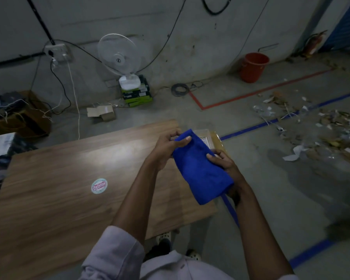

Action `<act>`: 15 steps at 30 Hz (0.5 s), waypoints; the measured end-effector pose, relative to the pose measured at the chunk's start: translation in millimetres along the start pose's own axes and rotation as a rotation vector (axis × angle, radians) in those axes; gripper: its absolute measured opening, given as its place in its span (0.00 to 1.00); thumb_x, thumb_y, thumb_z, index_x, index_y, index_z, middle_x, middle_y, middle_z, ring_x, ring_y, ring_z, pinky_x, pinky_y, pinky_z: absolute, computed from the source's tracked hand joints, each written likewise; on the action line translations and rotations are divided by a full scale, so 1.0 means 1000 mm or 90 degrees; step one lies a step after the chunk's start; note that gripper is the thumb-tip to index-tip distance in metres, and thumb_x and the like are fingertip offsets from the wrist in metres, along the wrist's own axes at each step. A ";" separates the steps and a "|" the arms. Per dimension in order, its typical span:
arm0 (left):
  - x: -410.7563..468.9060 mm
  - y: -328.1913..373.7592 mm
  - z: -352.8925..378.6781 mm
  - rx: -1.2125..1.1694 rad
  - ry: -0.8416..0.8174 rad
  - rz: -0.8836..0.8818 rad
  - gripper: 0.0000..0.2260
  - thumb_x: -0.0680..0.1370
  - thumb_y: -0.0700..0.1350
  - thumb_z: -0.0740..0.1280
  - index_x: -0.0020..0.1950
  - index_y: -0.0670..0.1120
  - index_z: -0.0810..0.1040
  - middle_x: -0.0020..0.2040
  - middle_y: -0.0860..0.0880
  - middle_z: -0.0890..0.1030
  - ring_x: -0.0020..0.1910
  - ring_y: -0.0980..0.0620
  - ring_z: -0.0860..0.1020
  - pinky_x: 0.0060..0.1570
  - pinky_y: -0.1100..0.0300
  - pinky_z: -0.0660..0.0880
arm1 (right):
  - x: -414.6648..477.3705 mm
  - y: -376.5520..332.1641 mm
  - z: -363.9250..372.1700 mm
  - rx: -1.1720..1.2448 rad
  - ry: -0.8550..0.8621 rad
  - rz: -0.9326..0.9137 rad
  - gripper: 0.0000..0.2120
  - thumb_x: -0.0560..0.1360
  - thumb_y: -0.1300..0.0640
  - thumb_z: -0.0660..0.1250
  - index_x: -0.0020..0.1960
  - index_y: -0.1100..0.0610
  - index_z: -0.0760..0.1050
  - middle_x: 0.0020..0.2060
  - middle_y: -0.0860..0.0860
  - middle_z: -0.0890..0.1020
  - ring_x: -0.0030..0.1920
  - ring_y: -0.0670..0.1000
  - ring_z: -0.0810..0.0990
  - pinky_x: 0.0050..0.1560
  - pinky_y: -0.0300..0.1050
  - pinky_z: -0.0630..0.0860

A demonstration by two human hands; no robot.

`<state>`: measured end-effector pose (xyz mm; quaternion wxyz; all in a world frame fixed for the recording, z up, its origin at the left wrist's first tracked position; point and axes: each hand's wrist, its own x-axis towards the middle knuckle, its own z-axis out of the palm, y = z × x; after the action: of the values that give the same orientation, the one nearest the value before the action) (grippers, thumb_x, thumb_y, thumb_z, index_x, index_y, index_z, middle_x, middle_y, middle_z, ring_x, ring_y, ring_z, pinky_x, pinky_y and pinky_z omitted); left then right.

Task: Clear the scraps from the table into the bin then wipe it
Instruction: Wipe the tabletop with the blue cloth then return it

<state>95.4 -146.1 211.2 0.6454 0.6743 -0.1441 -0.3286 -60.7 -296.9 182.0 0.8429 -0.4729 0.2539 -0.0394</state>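
Table [69, 168] of brown wood grain stretches from the lower left toward the middle, seen from above by the person standing at its near right corner. Beyond its far edge, against a grey wall, a white fan [118, 55] stands on a stack of boxes. On the tabletop, left of the arms, sits a round sticker [99, 185].

Over the table's right part, the left hand [168, 150] pinches the upper end of a blue cloth [202, 172], thumb on top and fingers curled beneath. The cloth is folded into a thick oblong and held in the air, slanting down across the table's right edge, between the two hands. Just past that edge, the right hand [224, 164] grips the cloth's lower right side, fingers wrapped over it and palm underneath.

Behind the cloth, at the table's far right corner, part of a clear tray [207, 135] shows. Farther right of the table, by the wall, stands an orange bucket [254, 66]. Paper and cardboard litter [331, 130] lies scattered on the floor, well apart from the table's right side.
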 end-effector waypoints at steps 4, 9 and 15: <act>0.008 0.005 0.013 0.214 0.030 0.077 0.13 0.74 0.50 0.78 0.48 0.41 0.81 0.46 0.36 0.83 0.44 0.38 0.82 0.43 0.41 0.79 | 0.002 0.009 0.007 -0.195 0.052 -0.142 0.26 0.72 0.45 0.75 0.67 0.51 0.75 0.64 0.49 0.81 0.64 0.53 0.81 0.54 0.46 0.81; 0.005 0.027 0.027 0.387 -0.177 0.143 0.04 0.74 0.47 0.77 0.46 0.50 0.84 0.44 0.45 0.85 0.43 0.46 0.84 0.47 0.46 0.82 | 0.010 -0.002 0.013 -0.254 0.008 -0.219 0.21 0.73 0.61 0.78 0.63 0.50 0.77 0.57 0.50 0.84 0.60 0.52 0.83 0.52 0.42 0.83; 0.004 0.027 0.025 0.060 -0.099 0.074 0.14 0.69 0.44 0.79 0.50 0.39 0.82 0.45 0.45 0.84 0.44 0.48 0.84 0.46 0.52 0.82 | 0.013 -0.009 0.018 -0.116 -0.043 -0.179 0.26 0.75 0.58 0.77 0.71 0.54 0.72 0.60 0.53 0.84 0.60 0.55 0.84 0.56 0.50 0.83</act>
<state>88.8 -170.8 237.9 0.6181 0.6668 -0.2480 -0.3345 -39.2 -291.4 191.7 0.7905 -0.5795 0.1594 -0.1179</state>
